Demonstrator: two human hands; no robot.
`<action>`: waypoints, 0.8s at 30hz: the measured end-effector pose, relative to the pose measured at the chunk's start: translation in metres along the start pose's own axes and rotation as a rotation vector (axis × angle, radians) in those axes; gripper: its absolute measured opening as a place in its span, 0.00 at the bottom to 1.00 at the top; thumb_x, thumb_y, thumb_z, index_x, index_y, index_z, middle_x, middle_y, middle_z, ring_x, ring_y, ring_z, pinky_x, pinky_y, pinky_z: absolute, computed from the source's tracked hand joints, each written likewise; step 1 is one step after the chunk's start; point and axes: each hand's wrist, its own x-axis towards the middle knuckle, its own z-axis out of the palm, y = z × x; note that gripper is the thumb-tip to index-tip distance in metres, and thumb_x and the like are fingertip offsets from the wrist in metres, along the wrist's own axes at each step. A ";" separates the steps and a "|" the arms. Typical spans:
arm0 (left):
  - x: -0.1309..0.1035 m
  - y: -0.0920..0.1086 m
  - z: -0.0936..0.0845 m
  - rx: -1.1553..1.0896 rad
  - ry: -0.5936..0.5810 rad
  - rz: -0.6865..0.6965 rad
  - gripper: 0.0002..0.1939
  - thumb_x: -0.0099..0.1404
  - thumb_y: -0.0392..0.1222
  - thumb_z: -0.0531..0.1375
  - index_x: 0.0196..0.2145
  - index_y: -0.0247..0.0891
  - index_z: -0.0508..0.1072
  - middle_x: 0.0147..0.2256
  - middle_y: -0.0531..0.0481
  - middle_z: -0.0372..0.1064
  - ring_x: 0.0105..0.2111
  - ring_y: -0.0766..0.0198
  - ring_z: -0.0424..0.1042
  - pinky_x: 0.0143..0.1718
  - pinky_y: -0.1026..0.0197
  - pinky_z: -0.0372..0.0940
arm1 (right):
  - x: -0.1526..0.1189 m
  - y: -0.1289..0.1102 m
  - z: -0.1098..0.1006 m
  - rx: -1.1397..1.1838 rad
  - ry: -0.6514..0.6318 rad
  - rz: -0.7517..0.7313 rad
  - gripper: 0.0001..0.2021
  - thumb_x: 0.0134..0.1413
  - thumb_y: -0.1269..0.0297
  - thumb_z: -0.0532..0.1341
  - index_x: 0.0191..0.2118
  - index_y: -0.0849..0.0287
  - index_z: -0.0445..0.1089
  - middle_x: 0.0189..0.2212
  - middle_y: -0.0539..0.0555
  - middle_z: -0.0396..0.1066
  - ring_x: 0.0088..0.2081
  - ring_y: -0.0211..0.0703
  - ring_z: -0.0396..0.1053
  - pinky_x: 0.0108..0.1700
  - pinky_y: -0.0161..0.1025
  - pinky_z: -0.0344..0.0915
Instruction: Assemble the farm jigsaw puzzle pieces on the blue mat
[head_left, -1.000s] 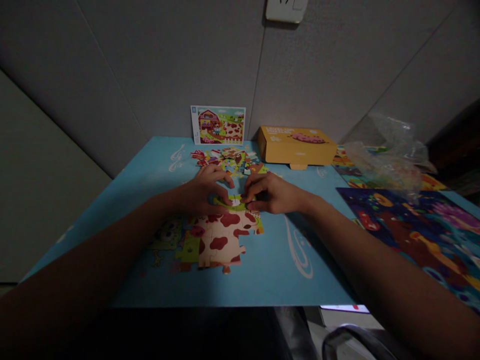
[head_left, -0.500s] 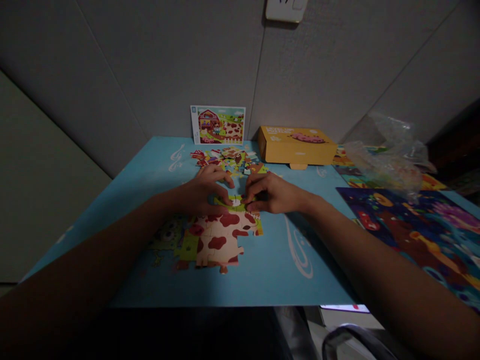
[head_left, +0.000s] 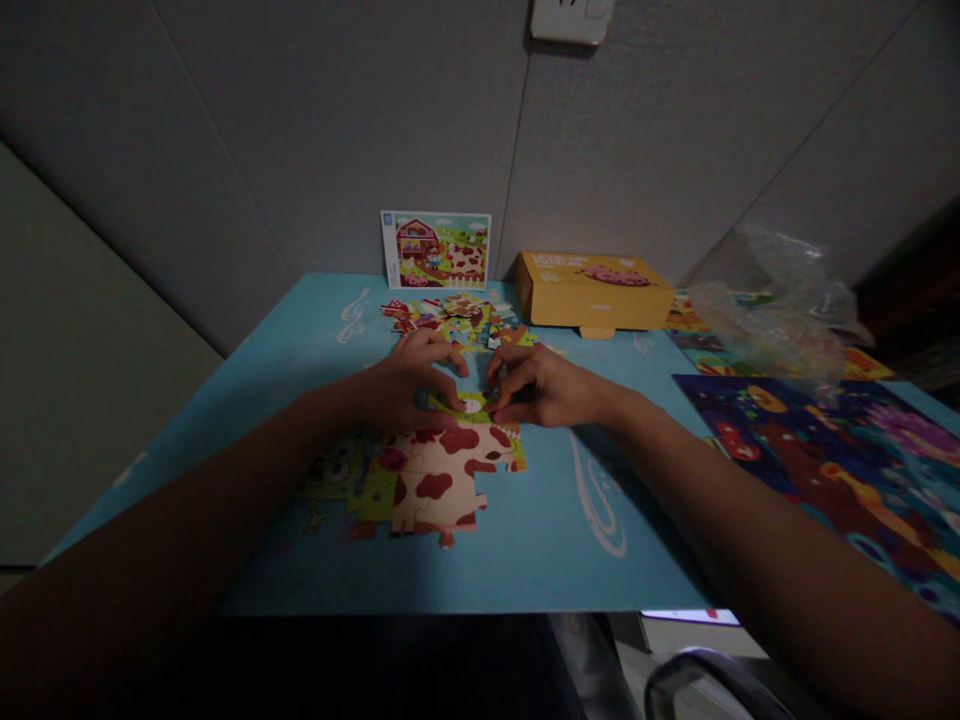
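A partly joined jigsaw puzzle (head_left: 439,485) with a brown-spotted cow lies flat on the blue table. At its upper edge is a green puzzle piece (head_left: 472,404) with a white animal shape. My left hand (head_left: 412,385) curls over the left side of this piece, thumb and index finger gripping at it. From the right, my right hand (head_left: 536,385) pinches at the piece's right side with thumb and bent fingers. The fingers hide part of the join. Just beyond both hands lies a heap of loose puzzle pieces (head_left: 469,315).
A farm picture card (head_left: 439,250) leans against the wall behind the heap. Right of it sits a yellow puzzle box (head_left: 596,292). A clear plastic bag (head_left: 787,320) and a dark, colourful finished puzzle (head_left: 825,470) occupy the right side. The blue table (head_left: 525,570) ends near my lap.
My right fingers have shifted slightly at the green piece, the index finger moving a little left. My left hand and the joined puzzle look almost unchanged.
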 end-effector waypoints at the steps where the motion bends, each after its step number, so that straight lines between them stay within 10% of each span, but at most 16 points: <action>1: 0.000 0.000 0.000 0.007 0.003 0.007 0.08 0.57 0.51 0.67 0.32 0.47 0.81 0.48 0.47 0.69 0.51 0.52 0.60 0.56 0.45 0.54 | 0.000 0.000 0.000 -0.002 0.003 -0.003 0.04 0.51 0.68 0.67 0.28 0.60 0.79 0.36 0.56 0.70 0.39 0.41 0.68 0.42 0.39 0.64; 24: 0.001 -0.004 0.007 0.089 0.100 -0.001 0.09 0.63 0.50 0.63 0.38 0.49 0.82 0.45 0.45 0.69 0.49 0.53 0.58 0.56 0.45 0.54 | -0.001 -0.006 -0.004 -0.059 -0.026 0.263 0.06 0.45 0.70 0.63 0.21 0.62 0.74 0.16 0.47 0.64 0.19 0.32 0.57 0.25 0.32 0.52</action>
